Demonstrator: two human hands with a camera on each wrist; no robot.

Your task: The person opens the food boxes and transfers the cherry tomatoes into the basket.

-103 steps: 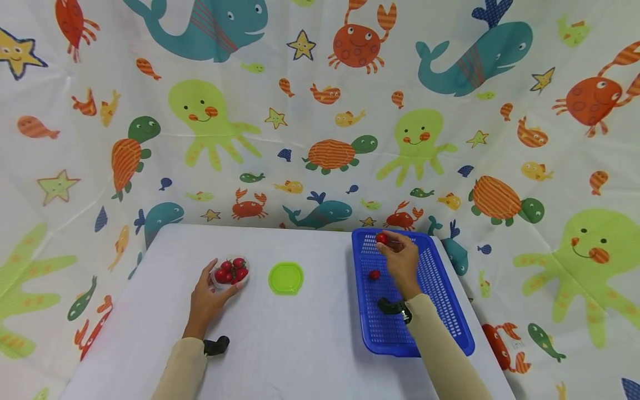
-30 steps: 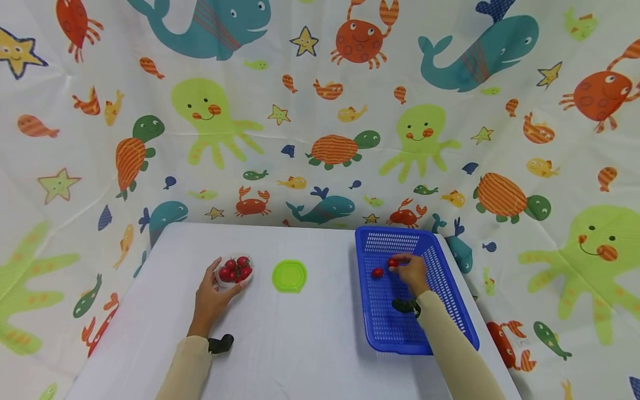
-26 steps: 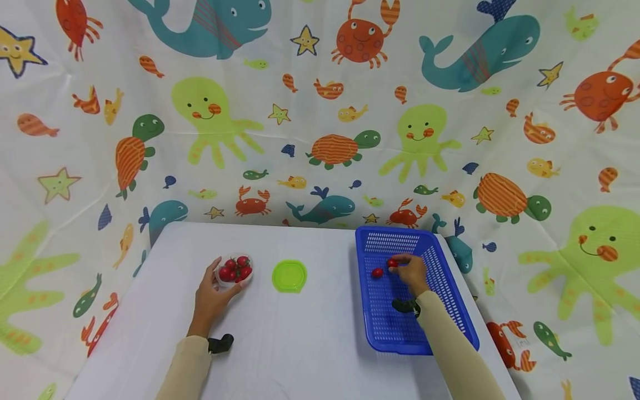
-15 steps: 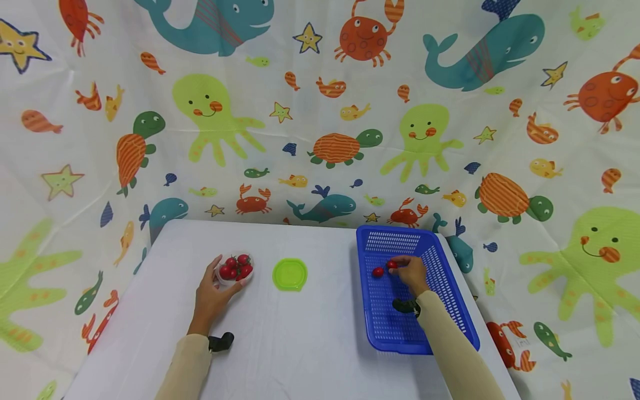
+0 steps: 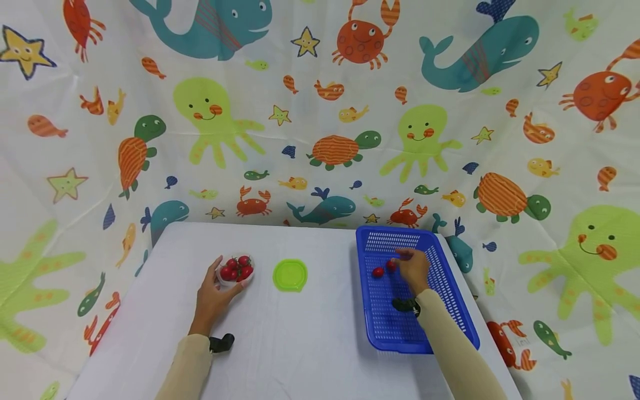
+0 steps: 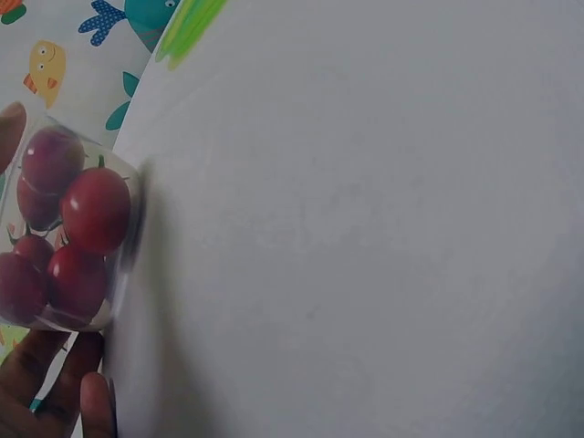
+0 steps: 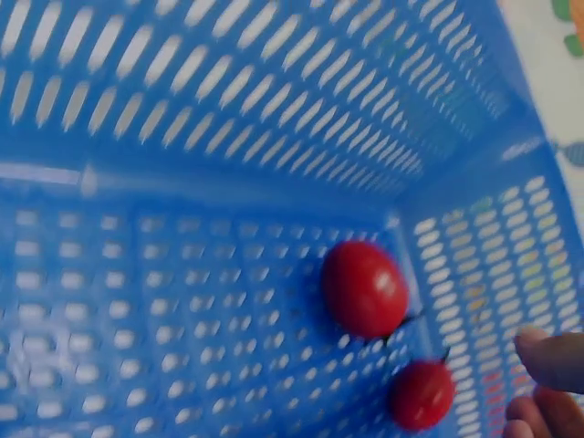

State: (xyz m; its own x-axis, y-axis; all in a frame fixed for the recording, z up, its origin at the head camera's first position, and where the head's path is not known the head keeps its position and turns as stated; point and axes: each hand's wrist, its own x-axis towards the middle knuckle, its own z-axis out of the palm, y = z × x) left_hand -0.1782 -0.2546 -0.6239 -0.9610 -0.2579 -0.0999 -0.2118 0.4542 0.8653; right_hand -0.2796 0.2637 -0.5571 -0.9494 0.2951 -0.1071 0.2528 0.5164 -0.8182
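Note:
My left hand (image 5: 212, 300) holds a clear cup of several red tomatoes (image 5: 231, 269) at the left of the table, thumb on one side and fingers on the other. In the left wrist view the tomatoes (image 6: 97, 210) show through the cup's wall, with fingers (image 6: 64, 383) against it. My right hand (image 5: 414, 270) is over the blue basket (image 5: 365, 311), fingers bent and holding nothing. Two tomatoes lie on the basket's floor: one (image 5: 378, 272) to the left, the other (image 5: 391, 265) beside the fingertips. The right wrist view shows both tomatoes (image 7: 365, 289) apart from the hand (image 7: 555, 392).
A light green lid (image 5: 290, 275) lies on the white table (image 5: 310, 333) between the cup and the basket. Behind the table hangs a white cloth (image 5: 310, 72) printed with sea animals. The basket's raised walls surround the right hand's place.
My right hand has brought a tomato down into the basket, let it go beside the other one and lifted slightly. The left hand keeps its hold on the cup.

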